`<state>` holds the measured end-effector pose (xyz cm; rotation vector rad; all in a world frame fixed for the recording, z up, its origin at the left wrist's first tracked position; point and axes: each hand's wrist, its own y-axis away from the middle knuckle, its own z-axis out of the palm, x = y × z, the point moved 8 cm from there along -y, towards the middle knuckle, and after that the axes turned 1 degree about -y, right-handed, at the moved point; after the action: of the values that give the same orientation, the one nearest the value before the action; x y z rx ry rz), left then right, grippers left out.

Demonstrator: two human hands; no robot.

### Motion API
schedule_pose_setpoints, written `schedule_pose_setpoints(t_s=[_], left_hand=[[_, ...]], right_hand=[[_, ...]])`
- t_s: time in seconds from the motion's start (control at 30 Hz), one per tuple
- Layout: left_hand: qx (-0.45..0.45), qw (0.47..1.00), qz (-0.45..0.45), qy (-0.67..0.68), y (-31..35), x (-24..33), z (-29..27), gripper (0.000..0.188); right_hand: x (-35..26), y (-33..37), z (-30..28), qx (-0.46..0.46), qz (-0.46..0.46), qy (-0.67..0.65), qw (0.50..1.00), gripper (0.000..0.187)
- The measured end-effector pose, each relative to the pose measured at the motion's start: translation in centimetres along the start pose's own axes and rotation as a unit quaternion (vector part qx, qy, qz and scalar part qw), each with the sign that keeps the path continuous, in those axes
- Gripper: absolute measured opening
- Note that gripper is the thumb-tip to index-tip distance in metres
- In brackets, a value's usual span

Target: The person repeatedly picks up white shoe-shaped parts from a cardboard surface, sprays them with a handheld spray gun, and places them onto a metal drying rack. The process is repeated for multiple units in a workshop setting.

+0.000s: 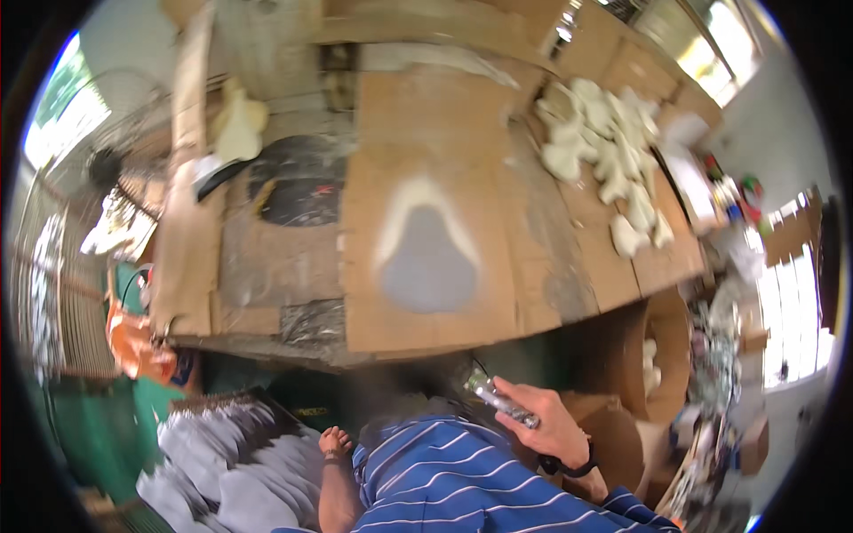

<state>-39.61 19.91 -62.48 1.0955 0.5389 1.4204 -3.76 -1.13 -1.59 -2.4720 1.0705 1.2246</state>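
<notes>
On the cardboard-covered bench (524, 266) lies a flat grey saddle-shaped piece (430, 271), narrow end away from me. A pale sprayed halo surrounds its upper part. My right hand (544, 419), with a dark band on its wrist, grips a silver spray gun (499, 400) below the bench's front edge, apart from the piece. Its nozzle end is blurred. At my left side, my left hand (335, 441) hangs with its fingers curled in and nothing visible in them. Right beside it is a pile of similar grey pieces (240, 471).
Cream moulded foam pieces (604, 133) are heaped at the bench's far right. A dark round patch (302, 182) marks its left half, near a cream piece (238, 124). Cardboard drums (666, 355) stand at the right, and an orange bag (133, 342) hangs at the left.
</notes>
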Motion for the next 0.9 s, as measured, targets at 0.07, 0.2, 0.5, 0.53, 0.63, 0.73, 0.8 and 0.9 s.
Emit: schedule_pose_setpoints(t_s=[0.07,0.2,0.5,0.53,0.63,0.73,0.8,0.9], left_hand=[[-0.11,0.994,0.005,-0.005,0.8,1.2,2.5,0.031],[-0.082,0.996,-0.018,-0.039,0.3,2.0,3.2,0.022],[0.117,0.98,0.027,-0.156,-2.7,7.4,5.8,0.046],[0.092,0.987,0.015,-0.129,-3.4,7.4,5.7,0.047],[0.144,0.967,0.027,-0.209,-2.3,7.2,8.3,0.046],[0.179,0.954,0.012,-0.24,-1.5,6.4,8.6,0.042],[0.156,0.962,0.001,-0.226,-1.7,5.9,8.8,0.044],[0.165,0.961,0.006,-0.222,-1.0,4.8,7.9,0.039]], right_hand=[[0.5,0.9,-2.1,0.053,0.022,0.004,0.998,0.055],[1.5,1.6,-5.3,0.188,0.034,-0.022,0.981,0.051],[3.0,1.0,-5.0,0.084,0.056,-0.005,0.995,0.055],[3.0,0.8,-5.4,0.105,0.046,-0.007,0.993,0.055],[3.2,-0.9,-6.8,0.19,0.022,-0.024,0.981,0.054],[3.2,-1.6,-7.6,0.213,0.018,-0.035,0.976,0.052],[3.9,-1.0,-7.2,0.179,0.034,-0.026,0.983,0.053],[4.9,0.5,-6.5,0.108,0.057,0.001,0.992,0.055]])
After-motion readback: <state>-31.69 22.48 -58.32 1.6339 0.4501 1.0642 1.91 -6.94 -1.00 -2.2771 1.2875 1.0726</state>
